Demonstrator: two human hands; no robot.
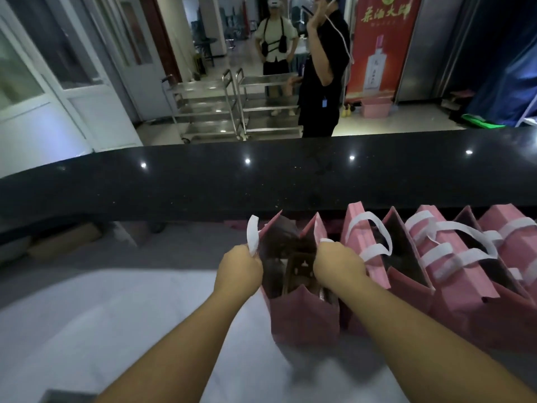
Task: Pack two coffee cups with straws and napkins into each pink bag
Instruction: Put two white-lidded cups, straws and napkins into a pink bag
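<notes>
An open pink paper bag stands on the white table in front of me. My left hand grips its left white handle. On the bag's right side my right hand grips the other handle. Inside the bag I see a dark brown carrier; its contents are too dim to make out. Three more pink bags with white handles stand in a row to the right, touching one another.
A raised black counter runs across right behind the bags. The white table stretches left and toward me. Beyond the counter stand two people and steel trolleys.
</notes>
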